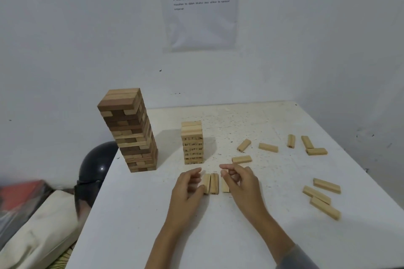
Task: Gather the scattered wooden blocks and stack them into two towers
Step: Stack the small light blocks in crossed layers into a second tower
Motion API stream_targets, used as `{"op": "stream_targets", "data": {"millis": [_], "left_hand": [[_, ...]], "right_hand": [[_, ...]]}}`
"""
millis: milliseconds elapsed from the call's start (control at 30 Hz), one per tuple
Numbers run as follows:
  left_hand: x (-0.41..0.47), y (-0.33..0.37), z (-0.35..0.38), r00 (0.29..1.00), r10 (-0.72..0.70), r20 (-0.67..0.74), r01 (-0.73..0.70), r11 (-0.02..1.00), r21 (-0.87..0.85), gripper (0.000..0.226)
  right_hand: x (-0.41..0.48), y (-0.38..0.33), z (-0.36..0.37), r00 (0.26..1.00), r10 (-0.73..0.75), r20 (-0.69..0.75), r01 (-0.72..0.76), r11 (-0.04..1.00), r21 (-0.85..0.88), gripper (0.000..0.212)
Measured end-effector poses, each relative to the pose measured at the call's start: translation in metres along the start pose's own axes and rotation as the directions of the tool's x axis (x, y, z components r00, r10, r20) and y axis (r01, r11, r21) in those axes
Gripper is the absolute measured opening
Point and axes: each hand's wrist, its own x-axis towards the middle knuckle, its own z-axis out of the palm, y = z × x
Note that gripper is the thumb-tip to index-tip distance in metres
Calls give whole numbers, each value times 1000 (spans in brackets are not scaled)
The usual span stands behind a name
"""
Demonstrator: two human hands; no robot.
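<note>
Forearms, two, bare, are reaching in from the bottom edge over the white table [142, 214]; the right one is showing a grey sleeve [299, 257].

Left hand [188, 188]: fingers are curling against the left side of a block pair [214, 183] that is lying flat, long sides touching. Whether it is gripping the nearer block cannot be told.

Right hand [242, 183]: fingers are curling, forefinger and thumb pointing left, and it is partly covering a single block [225, 186] lying just right of the pair. A grip cannot be told here either.

Short tower [192, 142]: pale wood, numbers on the block ends, is standing just beyond the hands.

Tall tower [129, 131]: mixed dark and pale wood, is standing upright near the table's left edge, left of the short tower and apart from it.

Loose blocks, lying flat:
- one [241, 159] just beyond the right hand;
- a far row of five [268, 147] spreading towards the right, the last two touching at a corner;
- a right cluster of three [316, 194] near the right edge.

Off the table: a dark rounded object [98, 164] and cream fabric [37, 231] are sitting to the left. A printed sheet [201, 6] is hanging on the wall.
</note>
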Motion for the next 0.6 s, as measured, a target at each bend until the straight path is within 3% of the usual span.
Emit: {"op": "stream_targets", "data": {"millis": [133, 233, 333, 600], "left_hand": [[-5, 2, -7, 999, 12, 34, -11, 999, -41, 46], [-9, 3, -5, 997, 51, 54, -50, 998, -24, 52], [-9, 2, -6, 997, 63, 54, -63, 998, -13, 56], [-5, -6, -8, 996, 69, 56, -70, 997, 14, 62]], "right_hand": [[2, -3, 1, 999, 8, 47, -6, 999, -46, 21], [5, -2, -17, 951, 65, 303, -73, 997, 14, 44], [9, 7, -30, 875, 13, 483, 43, 993, -107, 72], [4, 11, -23, 895, -83, 438, 150, 981, -120, 75]]}}
